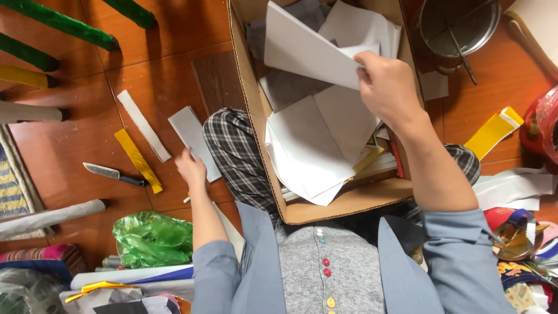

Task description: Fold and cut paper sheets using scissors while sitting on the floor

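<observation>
The person sits on the red-brown floor with an open cardboard box resting across the plaid-trousered lap. The right hand is up over the box, its fingers pinched together on the edge of a white sheet of paper, which it holds lifted and tilted above the other loose white and grey sheets that fill the box. Some coloured paper shows at the box's right inner wall.

The left hand is down on the floor to the left of the knee, fingers spread and laid on the near end of a grey-white strip that lies flat; I cannot tell whether it grips the strip or only presses on it. Just to the left of that strip lie a yellow strip and a longer white strip with a zigzag edge, side by side and slanting the same way. A knife with a dark handle lies left of them, near the yellow strip's lower end.

A crumpled green plastic bag sits nearer, beside the left forearm. On the far right stands a metal pot, and a yellow-and-white strip lies on the floor right of the box, well apart from the right hand.
</observation>
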